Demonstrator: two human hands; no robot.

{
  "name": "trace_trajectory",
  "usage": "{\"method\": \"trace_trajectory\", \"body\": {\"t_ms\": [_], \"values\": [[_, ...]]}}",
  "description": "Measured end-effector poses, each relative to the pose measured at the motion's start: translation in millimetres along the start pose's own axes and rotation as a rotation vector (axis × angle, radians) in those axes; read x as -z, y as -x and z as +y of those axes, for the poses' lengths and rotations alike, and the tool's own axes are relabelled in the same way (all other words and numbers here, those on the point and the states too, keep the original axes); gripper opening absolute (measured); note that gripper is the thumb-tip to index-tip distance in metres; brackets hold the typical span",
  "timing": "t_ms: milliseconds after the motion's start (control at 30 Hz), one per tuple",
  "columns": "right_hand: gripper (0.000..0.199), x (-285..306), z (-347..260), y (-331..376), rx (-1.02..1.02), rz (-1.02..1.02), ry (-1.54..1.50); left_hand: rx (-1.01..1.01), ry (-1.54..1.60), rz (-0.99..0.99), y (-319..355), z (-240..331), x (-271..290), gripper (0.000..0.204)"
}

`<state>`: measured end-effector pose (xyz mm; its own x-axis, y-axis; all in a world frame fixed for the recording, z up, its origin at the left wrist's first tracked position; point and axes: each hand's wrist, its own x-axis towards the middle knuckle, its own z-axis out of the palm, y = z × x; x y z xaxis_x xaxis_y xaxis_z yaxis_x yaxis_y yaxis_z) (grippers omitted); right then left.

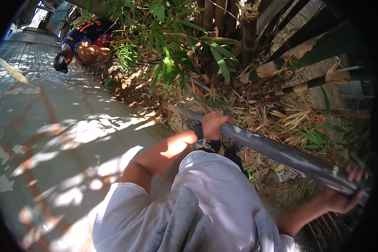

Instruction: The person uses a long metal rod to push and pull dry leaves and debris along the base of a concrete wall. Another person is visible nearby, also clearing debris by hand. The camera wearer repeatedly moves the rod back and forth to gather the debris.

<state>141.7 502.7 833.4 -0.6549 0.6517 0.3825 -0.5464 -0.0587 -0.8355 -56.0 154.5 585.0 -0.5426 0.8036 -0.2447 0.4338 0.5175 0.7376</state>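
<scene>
While fingers hide its ends, both hands (212, 125) (344, 195) grip the grey pole (277, 152)

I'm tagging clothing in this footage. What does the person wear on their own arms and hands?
Both forearms are bare, and both hands are bare, with no gloves. The left hand has a dark watch on its wrist. A white short sleeve covers the left upper arm. No watch or band can be made out by the right hand.

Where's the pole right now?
In the head view the grey pole slants from centre to lower right over dry bamboo litter, gripped by the left hand and right hand.
</scene>
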Motion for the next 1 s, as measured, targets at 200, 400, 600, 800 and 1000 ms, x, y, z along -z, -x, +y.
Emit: {"method": "trace_trajectory", "body": {"t_ms": [200, 400, 600, 800, 1000], "values": [[0.037, 3, 115, 100, -0.133, 0.162, -0.076, 0.164, -0.146, 0.067, 17, -186, -108, 0.039], [0.045, 42, 95, 107, -0.255, 0.088, -0.119, 0.285, -0.157, 0.068, 4, -159, -140, 0.041], [0.046, 50, 72, 99, -0.229, -0.012, -0.018, 0.208, -0.109, 0.173, 24, -121, -114, 0.045], [0.058, 48, -12, 27, -0.085, -0.146, -0.234, 0.010, -0.018, 0.406, 29, -47, -109, 0.040], [0.047, 59, -59, -21, 0.058, -0.070, -0.304, -0.019, 0.069, 0.393, 21, 0, -74, 0.039]]}}
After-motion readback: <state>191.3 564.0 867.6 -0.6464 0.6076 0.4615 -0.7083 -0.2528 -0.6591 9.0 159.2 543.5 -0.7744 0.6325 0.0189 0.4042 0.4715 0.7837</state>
